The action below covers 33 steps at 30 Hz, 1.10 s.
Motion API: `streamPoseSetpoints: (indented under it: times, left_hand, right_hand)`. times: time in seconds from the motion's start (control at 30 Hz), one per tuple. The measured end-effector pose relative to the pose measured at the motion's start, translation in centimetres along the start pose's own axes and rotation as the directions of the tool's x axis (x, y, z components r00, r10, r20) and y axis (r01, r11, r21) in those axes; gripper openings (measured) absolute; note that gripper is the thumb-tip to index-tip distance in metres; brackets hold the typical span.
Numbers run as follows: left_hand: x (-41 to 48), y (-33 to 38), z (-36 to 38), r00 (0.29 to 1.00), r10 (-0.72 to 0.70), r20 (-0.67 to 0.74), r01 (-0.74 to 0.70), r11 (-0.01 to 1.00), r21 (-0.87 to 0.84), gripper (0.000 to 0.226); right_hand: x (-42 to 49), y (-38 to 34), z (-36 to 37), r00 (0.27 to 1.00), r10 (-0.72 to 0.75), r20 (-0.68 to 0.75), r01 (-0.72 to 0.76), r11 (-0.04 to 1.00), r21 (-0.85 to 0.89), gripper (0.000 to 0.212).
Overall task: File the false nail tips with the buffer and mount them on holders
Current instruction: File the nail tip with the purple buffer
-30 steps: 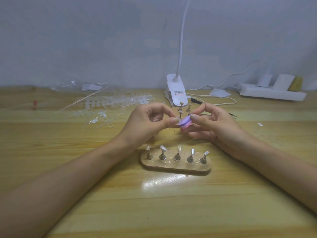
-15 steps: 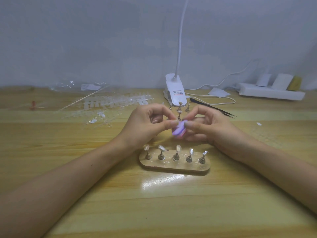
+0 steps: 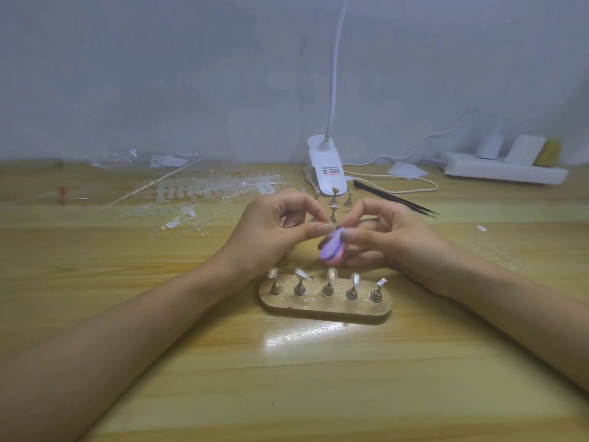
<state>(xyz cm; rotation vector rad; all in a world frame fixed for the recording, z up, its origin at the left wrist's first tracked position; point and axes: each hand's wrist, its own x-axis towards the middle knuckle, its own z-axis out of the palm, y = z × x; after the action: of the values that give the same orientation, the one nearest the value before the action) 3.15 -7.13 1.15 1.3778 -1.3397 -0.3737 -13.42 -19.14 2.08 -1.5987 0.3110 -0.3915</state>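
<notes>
My right hand (image 3: 385, 237) holds a small purple and pink buffer (image 3: 333, 247) between thumb and fingers, tilted down toward the left. My left hand (image 3: 274, 232) meets it fingertip to fingertip, its thumb and forefinger pinched together at the buffer's upper edge; a nail tip there is too small to make out. Just in front of both hands lies a wooden oval base (image 3: 325, 306) carrying several metal holders (image 3: 328, 287), each with a clear nail tip on top. A few spare holders (image 3: 333, 202) stand behind my hands.
Strips of clear nail tips (image 3: 204, 193) and plastic wrap are scattered at the back left. A white clip lamp (image 3: 326, 169) stands at the back centre, black tweezers (image 3: 395, 199) lie to its right, and a white power strip (image 3: 503, 170) sits at the far right.
The buffer has tipped and slid downward in my right hand, from level to pointing down-left. Both hands have stayed together over the wooden base.
</notes>
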Motion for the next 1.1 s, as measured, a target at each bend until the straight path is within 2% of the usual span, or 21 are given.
streamPoseSetpoints:
  times: [0.07, 0.2, 0.3, 0.43, 0.53, 0.63, 0.73, 0.83, 0.93, 1.03, 1.1]
  left_hand:
    - [0.04, 0.00, -0.08, 1.000, -0.009, -0.005, 0.009, 1.000, -0.015, 0.011]
    - [-0.12, 0.11, 0.08, 1.000, 0.007, 0.003, -0.007, 1.000, 0.000, 0.017]
    - [-0.03, 0.08, -0.02, 1.000, -0.016, -0.008, 0.016, 0.999, -0.028, 0.009]
    - [-0.06, 0.03, 0.00, 1.000, 0.001, 0.005, -0.001, 1.000, -0.003, 0.008]
    - [0.01, -0.04, -0.06, 1.000, -0.016, -0.009, 0.015, 0.999, -0.043, 0.011]
    - [-0.03, 0.01, -0.01, 1.000, -0.005, 0.001, 0.005, 1.000, -0.022, 0.012]
    - [-0.03, -0.03, -0.03, 1.000, -0.022, -0.010, 0.021, 0.998, -0.051, 0.011]
    - [-0.04, 0.00, 0.04, 1.000, 0.000, -0.006, 0.000, 0.999, -0.033, 0.016]
    - [0.01, -0.08, 0.00, 1.000, -0.015, -0.024, 0.014, 0.999, -0.041, 0.017]
    - [-0.01, -0.07, 0.01, 1.000, 0.000, -0.011, -0.001, 1.000, -0.028, 0.016]
    - [-0.01, -0.05, -0.01, 1.000, -0.012, -0.019, 0.011, 0.999, -0.041, 0.015]
  right_hand:
    - [0.03, 0.02, -0.04, 0.997, -0.015, -0.070, 0.017, 0.999, 0.036, 0.017]
    - [-0.13, -0.16, 0.17, 0.999, 0.011, 0.033, -0.010, 1.000, -0.018, 0.016]
    - [-0.09, -0.24, 0.04, 0.997, 0.002, -0.075, 0.001, 0.999, 0.043, 0.017]
    - [-0.08, -0.16, 0.32, 1.000, 0.014, 0.010, -0.013, 1.000, -0.006, 0.014]
    - [0.02, -0.22, 0.10, 0.997, 0.009, -0.080, -0.005, 0.999, 0.045, 0.014]
    - [0.05, -0.24, 0.24, 1.000, 0.026, -0.001, -0.026, 0.999, 0.022, 0.014]
    - [0.07, -0.10, 0.17, 0.995, -0.005, -0.104, 0.012, 0.998, 0.064, 0.017]
    - [0.06, -0.07, 0.30, 0.999, -0.003, -0.037, 0.004, 1.000, 0.019, 0.018]
    - [0.00, -0.03, 0.28, 0.994, -0.018, -0.106, 0.023, 0.999, 0.049, 0.019]
    - [-0.07, -0.08, 0.39, 1.000, -0.010, -0.020, 0.011, 1.000, 0.022, 0.018]
    - [-0.11, -0.10, 0.47, 0.998, -0.018, -0.058, 0.021, 0.999, 0.040, 0.017]
